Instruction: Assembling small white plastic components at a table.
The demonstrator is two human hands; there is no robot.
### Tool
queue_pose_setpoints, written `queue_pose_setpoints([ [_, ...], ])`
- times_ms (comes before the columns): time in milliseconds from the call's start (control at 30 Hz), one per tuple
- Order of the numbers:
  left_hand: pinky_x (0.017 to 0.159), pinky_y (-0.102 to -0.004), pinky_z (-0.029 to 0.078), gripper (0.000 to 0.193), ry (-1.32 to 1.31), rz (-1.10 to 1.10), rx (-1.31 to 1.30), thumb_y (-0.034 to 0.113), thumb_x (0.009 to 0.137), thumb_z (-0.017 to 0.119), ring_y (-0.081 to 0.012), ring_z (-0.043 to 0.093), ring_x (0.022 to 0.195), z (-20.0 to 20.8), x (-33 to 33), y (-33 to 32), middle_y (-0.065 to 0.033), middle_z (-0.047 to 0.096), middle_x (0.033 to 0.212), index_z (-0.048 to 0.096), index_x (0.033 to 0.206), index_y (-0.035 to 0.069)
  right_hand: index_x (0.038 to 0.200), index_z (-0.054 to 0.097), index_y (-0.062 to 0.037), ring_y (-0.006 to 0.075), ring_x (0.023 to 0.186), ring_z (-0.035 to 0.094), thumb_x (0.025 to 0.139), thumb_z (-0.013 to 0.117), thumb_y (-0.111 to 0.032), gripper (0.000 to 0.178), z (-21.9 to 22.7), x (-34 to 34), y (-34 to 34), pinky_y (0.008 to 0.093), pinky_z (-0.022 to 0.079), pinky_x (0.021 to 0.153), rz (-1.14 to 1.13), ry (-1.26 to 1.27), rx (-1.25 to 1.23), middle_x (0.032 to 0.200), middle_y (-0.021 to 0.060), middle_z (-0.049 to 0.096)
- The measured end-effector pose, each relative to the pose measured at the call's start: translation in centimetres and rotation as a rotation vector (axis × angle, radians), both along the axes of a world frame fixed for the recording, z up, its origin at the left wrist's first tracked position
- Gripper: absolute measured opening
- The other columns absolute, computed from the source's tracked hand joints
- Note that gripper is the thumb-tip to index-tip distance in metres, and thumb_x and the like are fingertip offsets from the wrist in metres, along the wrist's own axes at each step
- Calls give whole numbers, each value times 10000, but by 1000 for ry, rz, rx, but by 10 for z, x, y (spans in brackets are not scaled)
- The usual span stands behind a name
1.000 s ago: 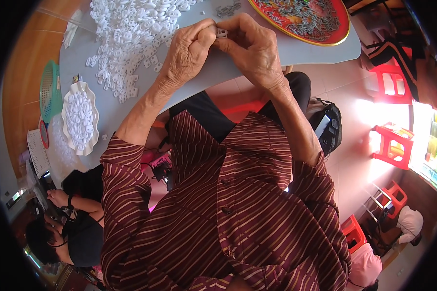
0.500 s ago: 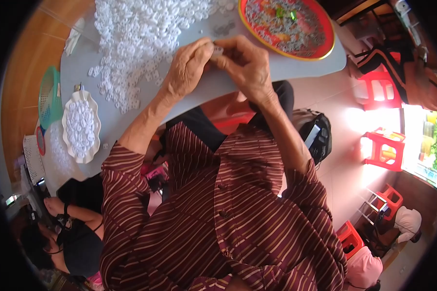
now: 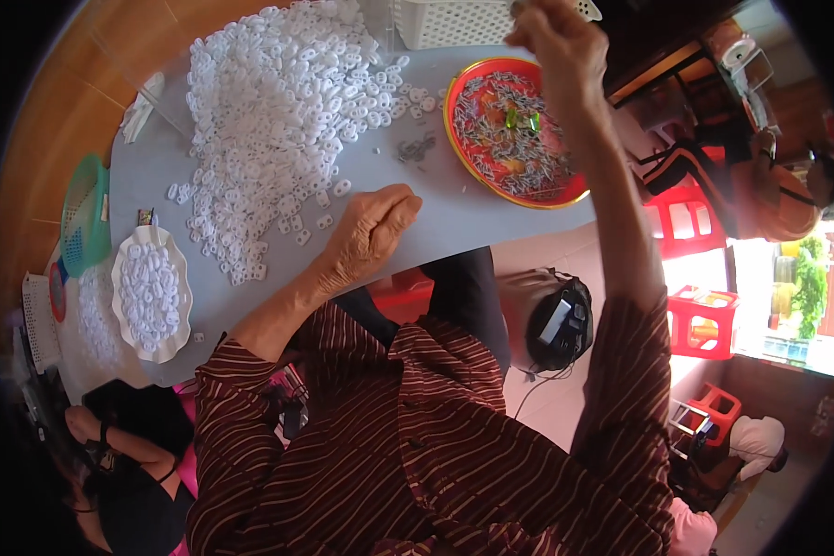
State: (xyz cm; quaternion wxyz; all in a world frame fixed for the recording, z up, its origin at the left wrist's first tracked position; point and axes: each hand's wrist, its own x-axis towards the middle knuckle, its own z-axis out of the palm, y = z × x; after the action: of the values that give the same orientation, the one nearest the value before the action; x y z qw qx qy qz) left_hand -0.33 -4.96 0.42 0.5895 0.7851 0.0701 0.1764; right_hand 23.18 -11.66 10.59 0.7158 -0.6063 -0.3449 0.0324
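compared with the earlier frames, the two hands, formerly together around a small white piece, are now apart. the left hand (image 3: 375,227) remains by the near table edge, fingers curled into a loose fist; whether it holds anything is hidden. the right hand (image 3: 561,42) has been raised to the top of the view, in front of the white basket (image 3: 449,26), its fingers bent and drawn together; whether a piece is pinched there cannot be told. the view has shifted, bringing the basket and more of the red tray (image 3: 468,159) into frame. the white pieces (image 3: 269,120) lie in a broad heap on the grey table (image 3: 380,171), with more in the wavy-edged dish (image 3: 162,353) near its left side. edges: the left forearm crosses the near table edge; the right forearm overlaps the tray's right side. open room: a strip of tabletop between heap and tray, bearing some small grey bits (image 3: 415,148).
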Motion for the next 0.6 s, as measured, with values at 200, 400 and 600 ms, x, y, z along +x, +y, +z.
queue_pose_setpoints([
  [200,523,-271,364,241,35,-46,-78,157,931,464,-112,387,557,-9,4,4,-51,406,619,482,767,-19,900,641,35,90,535,521,876,575,-108,159,4,89,42,242,437,488,-86,-155,-356,652,22,575],
  [400,542,-263,381,207,-13,-32,-43,147,936,454,-144,418,571,-3,4,4,-66,473,676,503,815,-14,928,652,3,72,582,537,872,579,-84,127,-20,8,42,228,437,531,323,-473,-565,692,19,597],
  [600,551,-283,386,162,-18,-25,-96,110,917,495,-173,417,568,-7,0,5,-83,464,673,504,822,-21,914,684,-38,204,637,634,790,631,-109,152,-57,-25,49,315,513,640,568,-801,-752,737,131,659],
])
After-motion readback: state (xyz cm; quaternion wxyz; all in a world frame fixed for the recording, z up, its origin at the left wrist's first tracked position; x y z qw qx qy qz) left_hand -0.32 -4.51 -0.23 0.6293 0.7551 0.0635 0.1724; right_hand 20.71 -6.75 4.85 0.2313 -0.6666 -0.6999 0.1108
